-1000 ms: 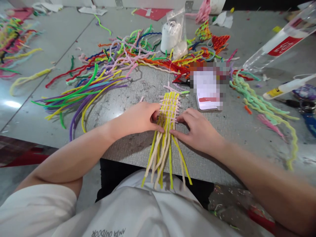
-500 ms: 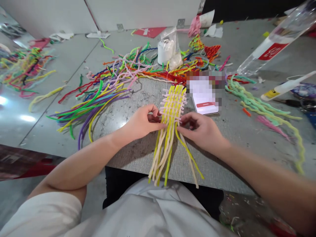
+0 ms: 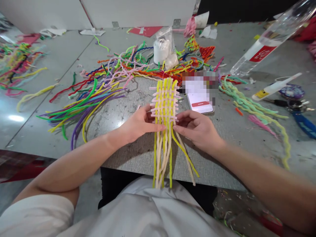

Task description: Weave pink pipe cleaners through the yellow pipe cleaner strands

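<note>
A woven mat of yellow, cream and pink pipe cleaners (image 3: 165, 102) is lifted upright off the grey table (image 3: 138, 98); its loose yellow and cream ends hang down over the table's front edge. My left hand (image 3: 138, 123) pinches the mat's lower left edge, thumb and fingers closed on the strands. My right hand (image 3: 196, 126) grips the lower right edge with curled fingers.
A big tangle of coloured pipe cleaners (image 3: 103, 79) lies left and behind. A phone (image 3: 199, 102) rests just right of the mat. A white roll in a plastic bag (image 3: 163, 49), a clear bottle (image 3: 266, 46), a glue tube (image 3: 274, 87) and wavy green strands (image 3: 256, 105) are further right.
The mat lay flat under both hands; both hands have now raised it off the table and tilted it upright, and the loose ends have swung together.
</note>
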